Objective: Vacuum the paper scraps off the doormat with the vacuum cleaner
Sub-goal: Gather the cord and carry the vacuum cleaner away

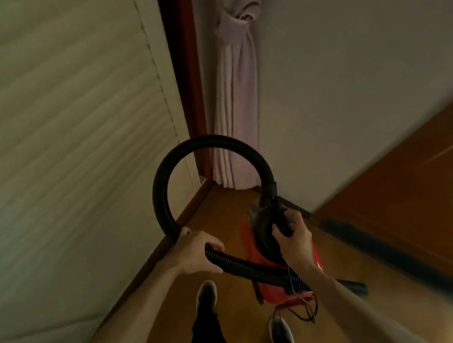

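- Black ribbed hose (162, 183) is clasped by the curled fingers (213, 246) of the left hand (194, 253); the right hand (292, 238) is wrapped round the carry handle (280, 220).
- Beyond them, the red vacuum cleaner (271, 289) is seen over wooden floor (221, 211), beside a curtain (237, 100).
- Doormat and scraps are not shown; fetching is judged the current step.
- Next, carrying to the mat is called for.

The wooden floor (218, 211) is running as a narrow strip toward its far corner, where a pink curtain (237, 114) is hanging down to it. A red vacuum cleaner (273, 295) is occupying the strip's middle; contact with the floor is not verifiable. A thin cord (304, 312) is lying looped at the cleaner's near end. A left shoe (206, 293) and a right shoe (280, 330) are positioned toward the near edge.
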The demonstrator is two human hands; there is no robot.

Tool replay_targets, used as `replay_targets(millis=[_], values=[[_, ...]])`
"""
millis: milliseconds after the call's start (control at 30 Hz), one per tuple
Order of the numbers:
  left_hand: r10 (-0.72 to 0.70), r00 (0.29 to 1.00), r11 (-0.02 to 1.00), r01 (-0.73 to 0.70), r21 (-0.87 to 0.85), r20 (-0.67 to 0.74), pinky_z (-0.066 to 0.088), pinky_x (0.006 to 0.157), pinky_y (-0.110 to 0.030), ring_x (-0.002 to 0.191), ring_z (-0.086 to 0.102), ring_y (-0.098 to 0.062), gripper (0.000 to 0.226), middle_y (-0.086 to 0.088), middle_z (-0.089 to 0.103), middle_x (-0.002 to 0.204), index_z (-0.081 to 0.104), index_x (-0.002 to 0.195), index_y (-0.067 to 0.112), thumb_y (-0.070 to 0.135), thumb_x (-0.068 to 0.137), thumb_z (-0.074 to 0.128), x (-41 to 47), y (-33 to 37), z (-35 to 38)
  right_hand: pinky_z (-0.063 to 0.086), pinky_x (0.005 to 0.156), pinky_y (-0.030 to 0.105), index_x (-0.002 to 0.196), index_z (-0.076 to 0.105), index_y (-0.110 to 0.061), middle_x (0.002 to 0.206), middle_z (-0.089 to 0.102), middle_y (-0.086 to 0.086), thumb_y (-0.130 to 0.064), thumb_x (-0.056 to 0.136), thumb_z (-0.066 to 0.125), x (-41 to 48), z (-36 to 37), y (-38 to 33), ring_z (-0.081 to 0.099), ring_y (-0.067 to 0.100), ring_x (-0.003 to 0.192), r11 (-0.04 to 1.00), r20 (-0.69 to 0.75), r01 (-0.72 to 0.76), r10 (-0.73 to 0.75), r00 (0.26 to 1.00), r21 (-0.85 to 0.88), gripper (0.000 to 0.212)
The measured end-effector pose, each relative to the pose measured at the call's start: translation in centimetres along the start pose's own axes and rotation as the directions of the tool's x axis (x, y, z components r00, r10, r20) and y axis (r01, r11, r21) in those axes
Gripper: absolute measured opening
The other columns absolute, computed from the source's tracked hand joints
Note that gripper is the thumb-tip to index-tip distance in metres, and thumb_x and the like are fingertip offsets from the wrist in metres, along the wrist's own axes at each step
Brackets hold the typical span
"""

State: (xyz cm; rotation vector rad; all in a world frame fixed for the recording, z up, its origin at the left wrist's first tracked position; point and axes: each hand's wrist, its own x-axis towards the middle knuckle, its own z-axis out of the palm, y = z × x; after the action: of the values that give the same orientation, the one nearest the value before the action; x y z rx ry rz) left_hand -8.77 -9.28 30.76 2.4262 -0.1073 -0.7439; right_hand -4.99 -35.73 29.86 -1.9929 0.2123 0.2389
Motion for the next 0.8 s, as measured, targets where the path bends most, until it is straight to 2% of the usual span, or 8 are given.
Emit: replay_targets(millis=[100,200,300,500,667,733,800], values=[[0.091,0.995,0.994,-0.092,0.058,0.031,0.02,0.106,-0.033,0.102,0.057,0.005,0.043,0.022,0.066,0.107,0.065,0.107,0.039,0.049,0.068,0.082,1.4,-0.8,-2.7,0.063,0.066,0.038,0.115,0.05,-0.03,0.105,0.065,-0.01,-0.016,0.094,0.064,-0.7,1.2,-0.2,0.069,0.004,0.083,0.998,-0.092,-0.036,0.041,0.995,0.06,0.029],[0.152,0.986,0.979,-0.159,0.126,0.068,0.021,0.102,-0.03,0.104,0.056,0.002,0.044,0.021,0.066,0.109,0.066,0.109,0.039,0.048,0.069,0.083,2.9,-1.0,-4.1,0.062,0.063,0.043,0.11,0.048,-0.037,0.108,0.067,0.001,-0.018,0.094,0.064,-1.6,2.0,-0.2,0.07,0.015,0.085,0.992,-0.186,-0.075,0.092,0.978,0.097,0.03],[0.198,0.975,0.964,-0.212,0.157,0.104,0.022,0.101,-0.029,0.101,0.055,0.003,0.044,0.023,0.065,0.105,0.065,0.107,0.041,0.049,0.068,0.083,4.2,-0.8,-4.4,0.062,0.06,0.042,0.111,0.048,-0.034,0.107,0.067,0.003,-0.016,0.094,0.063,-2.7,2.1,0.0,0.071,0.016,0.083,0.986,-0.253,-0.089,0.122,0.96,0.139,0.029],[0.249,0.944,0.941,-0.289,0.177,0.217,0.024,0.101,-0.031,0.099,0.053,0.008,0.04,0.027,0.064,0.099,0.066,0.099,0.045,0.055,0.063,0.082,6.0,-0.7,-3.1,0.059,0.057,0.029,0.112,0.049,-0.03,0.1,0.07,0.001,-0.015,0.095,0.062,-4.9,2.0,1.7,0.071,0.014,0.079,0.973,-0.322,-0.136,0.192,0.927,0.189,0.027],[0.274,0.923,0.917,-0.335,0.215,0.269,0.026,0.086,-0.023,0.089,0.035,0.019,0.042,0.027,0.06,0.101,0.069,0.107,0.039,0.048,0.069,0.083,5.8,0.6,-2.0,0.062,0.066,0.032,0.112,0.049,-0.028,0.098,0.07,-0.003,-0.015,0.095,0.063,-6.5,1.7,2.8,0.07,0.007,0.083,0.965,-0.344,-0.16,0.226,0.911,0.21,0.026],[0.282,0.919,0.912,-0.346,0.22,0.275,0.031,0.088,-0.022,0.09,0.043,0.013,0.041,0.026,0.062,0.099,0.069,0.106,0.04,0.049,0.068,0.083,5.7,0.9,-1.7,0.063,0.069,0.036,0.113,0.049,-0.027,0.097,0.069,-0.005,-0.015,0.095,0.063,-7.0,1.5,3.2,0.07,0.006,0.085,0.962,-0.338,-0.167,0.234,0.911,0.216,0.026],[0.268,0.919,0.922,-0.332,0.201,0.288,0.041,0.096,-0.029,0.094,0.054,0.004,0.043,0.028,0.064,0.095,0.069,0.102,0.043,0.056,0.063,0.081,5.5,0.7,-1.3,0.063,0.07,0.039,0.114,0.049,-0.026,0.096,0.068,-0.006,-0.015,0.095,0.063,-7.3,1.4,3.5,0.07,0.005,0.085,0.959,-0.329,-0.172,0.241,0.913,0.226,0.027]])
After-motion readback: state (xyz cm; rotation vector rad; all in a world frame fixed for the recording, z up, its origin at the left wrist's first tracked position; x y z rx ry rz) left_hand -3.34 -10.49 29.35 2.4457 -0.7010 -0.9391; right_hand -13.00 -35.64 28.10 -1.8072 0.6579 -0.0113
